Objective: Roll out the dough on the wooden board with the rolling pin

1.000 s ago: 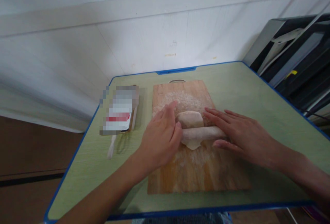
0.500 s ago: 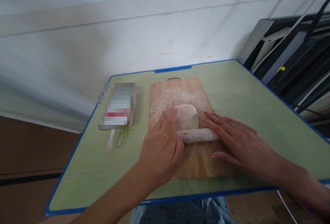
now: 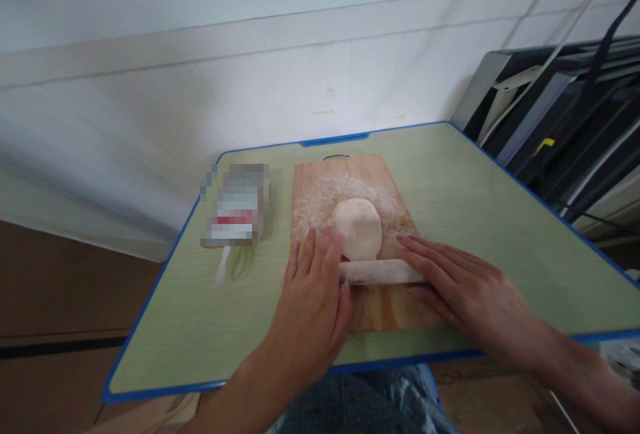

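Note:
A round, flattened piece of dough (image 3: 357, 229) lies on a flour-dusted wooden cutting board (image 3: 385, 309). Just in front of the dough's near edge, a whitish rolling pin (image 3: 381, 273) lies crosswise. My left hand (image 3: 311, 297) rests flat over the pin's left end, fingers stretched forward beside the dough. Over the right end lies my right hand (image 3: 467, 291), its fingers also straight and pointing inward. Both palms cover the pin's ends, so these are hidden. Neither hand is wrapped round the pin.
The board rests on a light green table (image 3: 473, 187) with a blue rim. To the left lies a pixelated package (image 3: 235, 207) with a red band and a pale strip. A white wall stands behind; dark flat panels (image 3: 555, 134) lean at the right.
Both hands and the rolling pin have come back toward me. More of the dough's near side shows now, and it looks rounder. The camera view has shifted slightly.

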Demonstrator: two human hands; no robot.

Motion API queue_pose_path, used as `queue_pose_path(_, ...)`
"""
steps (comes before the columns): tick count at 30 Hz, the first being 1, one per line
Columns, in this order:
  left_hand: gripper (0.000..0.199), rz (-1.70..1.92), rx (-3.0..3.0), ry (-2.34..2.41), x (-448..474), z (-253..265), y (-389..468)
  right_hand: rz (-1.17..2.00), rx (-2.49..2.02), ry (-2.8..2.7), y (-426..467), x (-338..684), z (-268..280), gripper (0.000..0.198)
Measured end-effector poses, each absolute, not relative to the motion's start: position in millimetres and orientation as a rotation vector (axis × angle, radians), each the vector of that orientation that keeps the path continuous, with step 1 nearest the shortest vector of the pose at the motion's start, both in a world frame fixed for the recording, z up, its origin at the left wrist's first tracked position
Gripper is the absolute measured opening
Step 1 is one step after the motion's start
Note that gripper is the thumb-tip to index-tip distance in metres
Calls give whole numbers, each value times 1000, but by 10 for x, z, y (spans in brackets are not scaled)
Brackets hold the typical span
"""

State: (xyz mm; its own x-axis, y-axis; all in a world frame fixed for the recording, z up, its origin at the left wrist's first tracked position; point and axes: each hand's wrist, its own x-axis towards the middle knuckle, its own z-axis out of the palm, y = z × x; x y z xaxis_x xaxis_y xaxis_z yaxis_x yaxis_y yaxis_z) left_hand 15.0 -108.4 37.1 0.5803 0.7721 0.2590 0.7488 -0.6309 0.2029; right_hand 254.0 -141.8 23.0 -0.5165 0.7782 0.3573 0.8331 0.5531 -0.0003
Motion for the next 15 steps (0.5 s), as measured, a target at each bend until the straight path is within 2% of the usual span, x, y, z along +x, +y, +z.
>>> queue_pose_path(5, 46, 432, 2714, 1210, 74, 423, -1014, -358, -1294, -2531, -1376, 2587, 281, 25)
queue_pose_path(10, 48, 513, 2641, 1264, 69, 468, -822, -530, -1265, -2565, -1150, 2624, 504, 34)
queue_pose_path(12, 47, 502, 2597, 1311, 102, 471, -683, -469, -1269, -2605, -998, 2666, 549, 33)
queue_pose_path(15, 48, 497, 2559, 1383, 170, 475, -472, -219, -1242, -2637, -785, 2742, 545, 29)
